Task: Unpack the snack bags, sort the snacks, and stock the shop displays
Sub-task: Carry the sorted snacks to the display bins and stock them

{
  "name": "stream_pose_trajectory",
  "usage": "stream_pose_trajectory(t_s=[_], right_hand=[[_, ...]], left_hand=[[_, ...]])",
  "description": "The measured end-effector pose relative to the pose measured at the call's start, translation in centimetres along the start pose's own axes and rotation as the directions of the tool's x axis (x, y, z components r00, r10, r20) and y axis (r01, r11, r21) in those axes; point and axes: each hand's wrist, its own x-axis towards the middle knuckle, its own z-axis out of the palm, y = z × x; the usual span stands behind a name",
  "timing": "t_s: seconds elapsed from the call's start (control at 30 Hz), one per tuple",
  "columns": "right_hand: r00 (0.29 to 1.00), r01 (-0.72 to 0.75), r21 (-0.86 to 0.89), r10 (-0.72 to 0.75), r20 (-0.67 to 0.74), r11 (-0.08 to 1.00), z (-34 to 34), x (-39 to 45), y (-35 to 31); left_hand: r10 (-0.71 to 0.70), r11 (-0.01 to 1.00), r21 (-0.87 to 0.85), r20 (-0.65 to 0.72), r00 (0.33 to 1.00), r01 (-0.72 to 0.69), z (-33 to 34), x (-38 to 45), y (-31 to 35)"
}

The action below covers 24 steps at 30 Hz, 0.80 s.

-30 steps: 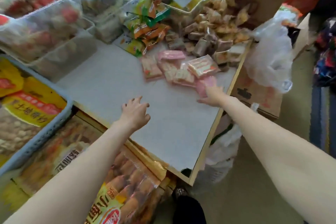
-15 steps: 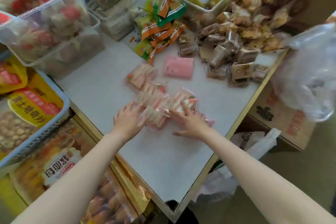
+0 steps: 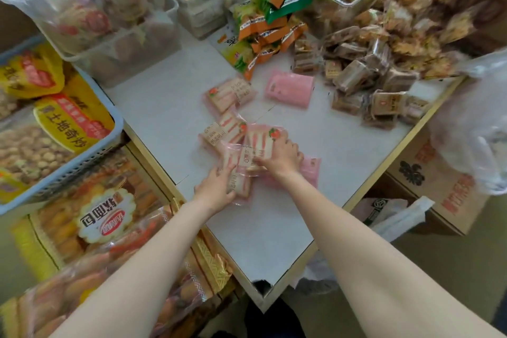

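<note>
Both hands are down on a loose cluster of pink sandwich-cake packets (image 3: 241, 145) near the front middle of the white tabletop (image 3: 164, 107). The left hand (image 3: 215, 186) lies with fingers spread nearly flat over the nearest packet, pressing rather than gripping; the right hand (image 3: 279, 158) is curled a little over the top packets, and I cannot tell whether it has one pinched. Two strays lie farther from the person: one packet (image 3: 230, 94) up and left of the cluster, its long axis slanting, and a plain pink packet (image 3: 289, 88) up and right, nearer the right hand, so that hand looks the likelier to fetch it. Behind, a clear bin (image 3: 115, 44) holds red-wrapped snacks, a blue basket (image 3: 82, 156) holds yellow-labelled bags, and brown wrapped squares (image 3: 365, 71) lie heaped loose.
</note>
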Motion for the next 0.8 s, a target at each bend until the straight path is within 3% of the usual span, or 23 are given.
stream_pose_trajectory(t_s=[0.07, 0.17, 0.23, 0.33, 0.43, 0.5, 0.7, 0.8], right_hand=[[0.998, 0.064, 0.228, -0.064, -0.007, 0.972, -0.6, 0.8, -0.5], [0.999, 0.045, 0.465, -0.045, -0.01, 0.884, -5.1, 1.5, -0.1], [0.983, 0.019, 0.529, -0.113, 0.147, 0.849, -9.1, 1.0, 1.6], [0.88, 0.072, 0.254, -0.181, 0.439, 0.964, -12.6, -0.7, 4.3], [0.877, 0.238, -0.151, -0.145, 0.459, 0.959, -9.3, -1.2, 6.2], [0.867, 0.33, -0.296, -0.164, 0.47, 0.897, -6.1, -1.4, 6.7], [0.899, 0.406, -0.354, -0.3, 0.318, 0.842, -5.1, -2.0, 6.3], [0.885, 0.447, -0.463, -0.455, 0.101, 0.765, -6.6, -2.0, 5.9]], left_hand=[[-0.011, 1.0, 0.007, -0.006, 1.0, 0.011, -0.1, -0.2, -0.5], [-0.021, 1.0, 0.005, -0.038, 0.999, 0.021, -0.4, -0.4, -0.7], [-0.039, 0.998, -0.048, -0.078, 0.996, 0.035, -0.5, -0.3, -0.5], [-0.08, 0.982, -0.182, -0.121, 0.989, 0.058, -0.5, 0.1, 0.2], [-0.1, 0.974, -0.214, -0.118, 0.988, 0.073, -0.1, 0.3, 0.6], [-0.127, 0.978, -0.184, -0.137, 0.982, 0.101, 0.3, 0.4, 0.8], [-0.266, 0.926, -0.31, -0.133, 0.955, 0.215, 0.6, 0.4, 0.7], [-0.279, 0.902, -0.381, -0.158, 0.947, 0.202, -0.1, 0.3, 0.4]])
